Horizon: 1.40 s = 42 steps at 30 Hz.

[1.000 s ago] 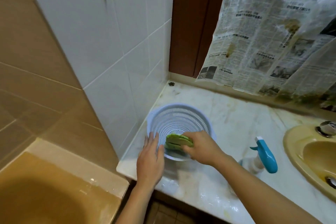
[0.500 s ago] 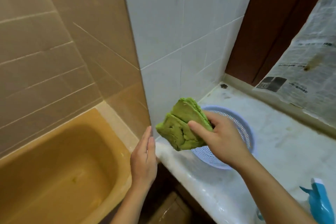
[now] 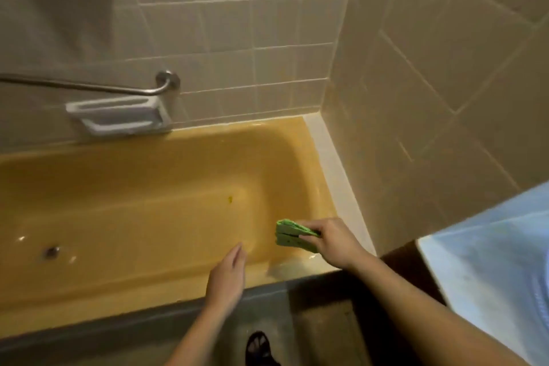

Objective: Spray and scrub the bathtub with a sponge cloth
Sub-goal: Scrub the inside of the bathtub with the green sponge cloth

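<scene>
The mustard-yellow bathtub fills the middle of the view, its drain at the left. My right hand grips a folded green sponge cloth just above the tub's near right corner. My left hand hovers over the tub's near rim with its fingers straight and together, holding nothing. The spray bottle is out of view.
A metal grab bar and a white soap dish are fixed to the tiled wall behind the tub. A tiled wall closes the right end. The pale countertop edge juts in at the right. Dark floor lies below.
My view swung left from the countertop and basket to the bathtub. My right hand carried the sponge cloth from the basket to over the tub; my left hand left the counter edge.
</scene>
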{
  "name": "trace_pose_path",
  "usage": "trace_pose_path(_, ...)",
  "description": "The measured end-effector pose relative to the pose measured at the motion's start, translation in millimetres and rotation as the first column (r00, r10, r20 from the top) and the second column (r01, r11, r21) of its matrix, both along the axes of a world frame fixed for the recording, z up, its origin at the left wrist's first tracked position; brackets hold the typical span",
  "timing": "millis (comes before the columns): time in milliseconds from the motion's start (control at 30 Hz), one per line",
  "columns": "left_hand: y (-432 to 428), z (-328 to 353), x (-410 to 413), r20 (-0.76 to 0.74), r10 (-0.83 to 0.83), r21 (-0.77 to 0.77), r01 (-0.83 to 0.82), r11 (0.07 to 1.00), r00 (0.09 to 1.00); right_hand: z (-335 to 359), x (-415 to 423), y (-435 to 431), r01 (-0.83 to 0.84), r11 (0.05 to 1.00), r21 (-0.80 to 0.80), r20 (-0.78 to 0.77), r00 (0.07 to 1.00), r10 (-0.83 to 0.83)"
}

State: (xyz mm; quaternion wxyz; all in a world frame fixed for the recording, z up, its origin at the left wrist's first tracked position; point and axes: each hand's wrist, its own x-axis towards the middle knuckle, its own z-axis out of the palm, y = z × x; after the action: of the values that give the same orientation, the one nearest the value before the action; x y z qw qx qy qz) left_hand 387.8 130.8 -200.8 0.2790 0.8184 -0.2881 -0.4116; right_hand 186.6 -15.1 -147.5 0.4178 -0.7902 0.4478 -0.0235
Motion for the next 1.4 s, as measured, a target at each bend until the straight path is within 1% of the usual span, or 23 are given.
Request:
trace_pose_path(100,18,-40,45,0.027,0.039,0.111,-0.042,0.993,0.999,-67,50,-14,-0.135,0.990,0.044,-0.117,0.983,0.140)
trace_pose_path(233,27,-102,76,-0.002,0.046,0.247,-0.044,0.968,0.999,-152,93,-28,-0.241,0.960,0.142,-0.163,0.951,0.263)
trace_pose_path(333,26,-144,90,0.033,-0.040,0.356,0.026,0.934,0.999,-213,106,-38,-0.304,0.916,0.261,-0.184,0.916,0.356)
trace_pose_path(400,27,-176,100,0.056,-0.090,0.432,0.058,0.900,0.994,-244,106,-38,-0.351,0.866,0.357,-0.209,0.873,0.440)
trace_pose_path(467,31,-203,107,0.069,-0.147,0.484,0.095,0.870,0.987,-255,102,-35,-0.353,0.796,0.491,-0.184,0.852,0.491)
trace_pose_path(500,33,-215,110,0.080,-0.183,0.491,0.121,0.863,0.980,-254,101,-36,-0.307,0.782,0.542,-0.195,0.859,0.473)
trace_pose_path(533,32,-223,114,0.100,-0.216,0.488,0.142,0.861,0.971,-249,105,-40,-0.264,0.760,0.594,-0.210,0.861,0.464)
trace_pose_path(567,30,-230,119,0.138,-0.225,0.476,0.135,0.869,0.965,-249,113,-48,-0.211,0.765,0.609,-0.246,0.867,0.434)
trace_pose_path(600,29,-236,123,0.191,-0.222,0.469,0.110,0.876,0.956,-252,123,-57,-0.198,0.778,0.596,-0.272,0.862,0.428)
trace_pose_path(700,30,-254,137,0.395,-0.183,0.462,-0.023,0.886,0.901,-280,161,-71,-0.197,0.875,0.442,-0.393,0.835,0.386)
trace_pose_path(733,29,-260,144,0.428,-0.184,0.473,-0.046,0.880,0.885,-294,172,-68,-0.217,0.885,0.411,-0.437,0.806,0.400)
trace_pose_path(767,28,-263,150,0.426,-0.187,0.482,-0.047,0.875,0.885,-311,180,-61,-0.228,0.878,0.421,-0.482,0.764,0.429)
trace_pose_path(867,29,-269,169,0.437,-0.216,0.433,0.006,0.902,0.873,-353,188,-36,-0.231,0.857,0.460,-0.591,0.641,0.490)
trace_pose_path(900,30,-268,173,0.442,-0.239,0.442,0.022,0.897,0.865,-360,189,-33,-0.270,0.857,0.439,-0.602,0.620,0.504)
trace_pose_path(967,32,-269,180,0.483,-0.255,0.432,0.025,0.902,0.838,-368,189,-37,-0.385,0.809,0.444,-0.522,0.622,0.583)
trace_pose_path(1000,33,-271,180,0.521,-0.236,0.398,0.011,0.917,0.821,-371,188,-43,-0.407,0.762,0.503,-0.447,0.633,0.633)
trace_pose_path(1033,33,-271,178,0.552,-0.205,0.363,-0.012,0.932,0.808,-375,188,-50,-0.388,0.705,0.593,-0.379,0.638,0.670)
trace_pose_path(1100,34,-276,175,0.595,-0.157,0.321,-0.054,0.946,0.789,-388,183,-59,-0.326,0.613,0.720,-0.322,0.626,0.710)
trace_pose_path(1133,35,-278,174,0.609,-0.137,0.301,-0.068,0.951,0.781,-399,182,-61,-0.347,0.588,0.730,-0.312,0.596,0.739)
trace_pose_path(1233,39,-285,176,0.626,-0.120,0.258,-0.060,0.964,0.771,-445,185,-65,-0.418,0.616,0.667,-0.360,0.543,0.758)
trace_pose_path(1300,43,-290,176,0.637,-0.122,0.249,-0.053,0.967,0.761,-483,189,-72,-0.444,0.640,0.627,-0.435,0.483,0.760)
trace_pose_path(1367,48,-295,180,0.660,-0.076,0.207,-0.083,0.975,0.748,-519,199,-77,-0.465,0.674,0.574,-0.522,0.426,0.739)
trace_pose_path(1400,51,-296,183,0.670,-0.047,0.183,-0.103,0.978,0.741,-530,206,-75,-0.456,0.689,0.563,-0.544,0.423,0.725)
